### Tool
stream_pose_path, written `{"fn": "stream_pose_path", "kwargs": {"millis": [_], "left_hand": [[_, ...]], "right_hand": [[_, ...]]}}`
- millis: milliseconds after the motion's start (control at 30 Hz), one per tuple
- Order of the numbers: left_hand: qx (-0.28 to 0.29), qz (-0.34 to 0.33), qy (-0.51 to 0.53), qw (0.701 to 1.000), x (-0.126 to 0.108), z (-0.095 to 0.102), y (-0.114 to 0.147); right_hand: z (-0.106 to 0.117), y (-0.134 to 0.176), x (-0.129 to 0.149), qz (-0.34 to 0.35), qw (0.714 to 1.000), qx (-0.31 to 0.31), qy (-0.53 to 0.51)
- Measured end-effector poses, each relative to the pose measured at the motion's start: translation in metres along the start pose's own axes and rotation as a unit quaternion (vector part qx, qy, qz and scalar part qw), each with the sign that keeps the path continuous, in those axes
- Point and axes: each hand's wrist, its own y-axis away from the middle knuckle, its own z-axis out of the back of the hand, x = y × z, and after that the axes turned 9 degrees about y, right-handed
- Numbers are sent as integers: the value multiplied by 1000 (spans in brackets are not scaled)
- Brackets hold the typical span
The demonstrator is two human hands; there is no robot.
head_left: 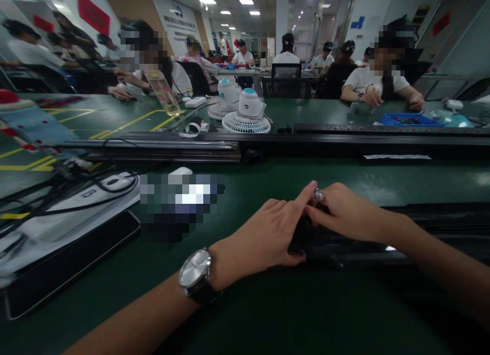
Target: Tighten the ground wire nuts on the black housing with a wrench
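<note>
My left hand (271, 227), with a round-faced watch (195, 269) at its wrist, reaches over the near end of a long black bar (367, 250) on the green table. Its thumb is at the near side and its fingers at the far side, closed about the end of the bar. Close by its fingertips, my right hand (344, 212) has thumb and index finger pinched together. A small silvery, shiny piece (318, 194) shows at that pinch; its kind is too small to tell. The hands hide the end of the bar.
A black phone-like slab (72, 263), a white power strip (82, 199) with cables and a white earbud-like case (180, 174) lie left. Black rails (164, 149) cross the table. Beyond are white fans (247, 112), a bottle (164, 92), a blue tray (411, 120) and several seated people.
</note>
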Motion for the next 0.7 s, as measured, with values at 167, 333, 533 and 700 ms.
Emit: {"fn": "stream_pose_path", "kwargs": {"millis": [167,333,533,700], "left_hand": [[17,-14,26,999,1,7,4],[19,0,36,999,-1,9,5],[37,-4,41,998,-4,13,7],[60,11,68,996,-5,18,5]], "right_hand": [[-2,0,5,-10,998,-48,-25],[-10,-1,7,-1,998,-35,-49],[-13,-2,7,6,999,-16,-36],[-11,-1,9,5,999,-12,-36]]}}
